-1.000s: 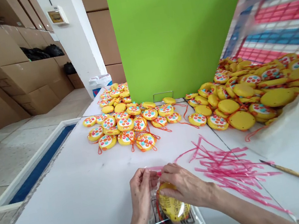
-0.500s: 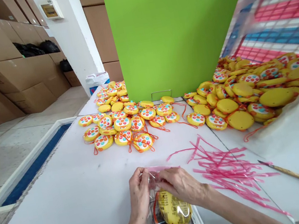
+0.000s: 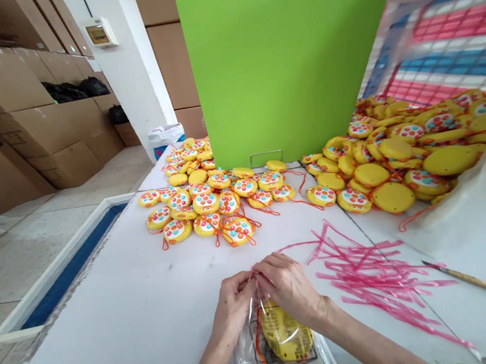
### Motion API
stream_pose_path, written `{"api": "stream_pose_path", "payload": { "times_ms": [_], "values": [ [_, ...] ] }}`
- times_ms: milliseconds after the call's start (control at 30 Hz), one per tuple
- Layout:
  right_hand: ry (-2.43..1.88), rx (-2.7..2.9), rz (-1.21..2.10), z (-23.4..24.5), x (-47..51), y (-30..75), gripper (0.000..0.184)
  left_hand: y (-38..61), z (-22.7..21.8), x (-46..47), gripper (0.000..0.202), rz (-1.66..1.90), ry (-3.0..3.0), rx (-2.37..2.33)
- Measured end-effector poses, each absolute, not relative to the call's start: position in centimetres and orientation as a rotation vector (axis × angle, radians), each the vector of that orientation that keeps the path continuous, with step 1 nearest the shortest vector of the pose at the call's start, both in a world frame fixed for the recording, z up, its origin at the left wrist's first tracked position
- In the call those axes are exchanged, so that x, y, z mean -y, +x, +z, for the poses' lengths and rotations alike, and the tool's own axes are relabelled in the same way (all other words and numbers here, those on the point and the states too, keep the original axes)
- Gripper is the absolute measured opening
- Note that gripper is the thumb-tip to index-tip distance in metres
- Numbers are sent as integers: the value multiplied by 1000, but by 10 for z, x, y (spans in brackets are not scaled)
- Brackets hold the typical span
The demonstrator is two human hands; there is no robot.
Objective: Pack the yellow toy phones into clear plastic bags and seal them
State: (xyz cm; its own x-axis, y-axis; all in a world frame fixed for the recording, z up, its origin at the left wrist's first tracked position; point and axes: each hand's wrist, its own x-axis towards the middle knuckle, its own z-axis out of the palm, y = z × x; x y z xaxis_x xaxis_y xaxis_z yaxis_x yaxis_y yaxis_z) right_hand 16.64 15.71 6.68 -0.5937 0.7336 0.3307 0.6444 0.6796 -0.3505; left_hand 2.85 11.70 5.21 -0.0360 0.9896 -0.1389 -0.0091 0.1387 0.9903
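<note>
- Left hand (image 3: 233,303): fingers pinched shut on the top edge of the clear bag (image 3: 284,350), at the near edge of the white table (image 3: 123,328).
- Right hand (image 3: 290,290): fingers pinched shut on the same bag top, fingertips touching those of the left hand.
- Yellow toy (image 3: 285,336): inside the bag, below both hands, lying over a stack of further bags.
- Pink strips (image 3: 373,278): loose on the table, just right of the hands.
- Toy piles (image 3: 208,197): spread across the far side, in front of the green board (image 3: 294,47).
</note>
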Motion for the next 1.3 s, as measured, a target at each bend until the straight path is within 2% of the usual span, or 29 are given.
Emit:
{"api": "stream_pose_path", "payload": {
  "times_ms": [200, 400, 567, 833, 933, 1033, 1067, 1200, 1300],
  "values": [
    [-1081, 2542, 110, 75, -154, 158, 11, 32, 60, -109, 16, 1160, 1245, -1427],
    [-1223, 2392, 152, 78, -163, 179, 9, 34, 64, -101, 21, 1100, 1305, -1451],
    [-1551, 2159, 161, 65, -183, 275, 15, 26, 48, -102, 23, 1146, 1072, -1412],
    [-2058, 1863, -22, 46, -177, 420, 24, 25, 35, -103, 23, 1163, 964, -1412],
    [-1980, 1988, 211, 50, -170, 438, 21, 25, 39, -104, 23, 1163, 899, -1381],
    [-1662, 2123, 690, 58, -171, 445, 46, 25, 41, -104, 23, 1138, 855, -1377],
    [-1616, 2131, 693, 61, -173, 445, 51, 25, 42, -104, 23, 1134, 849, -1381],
    [-1700, 2108, 194, 68, -178, 421, 46, 24, 44, -103, 25, 1154, 819, -1380],
    [-1619, 2168, 241, 75, -171, 383, 45, 23, 47, -100, 26, 1174, 799, -1368]
  ]
}}
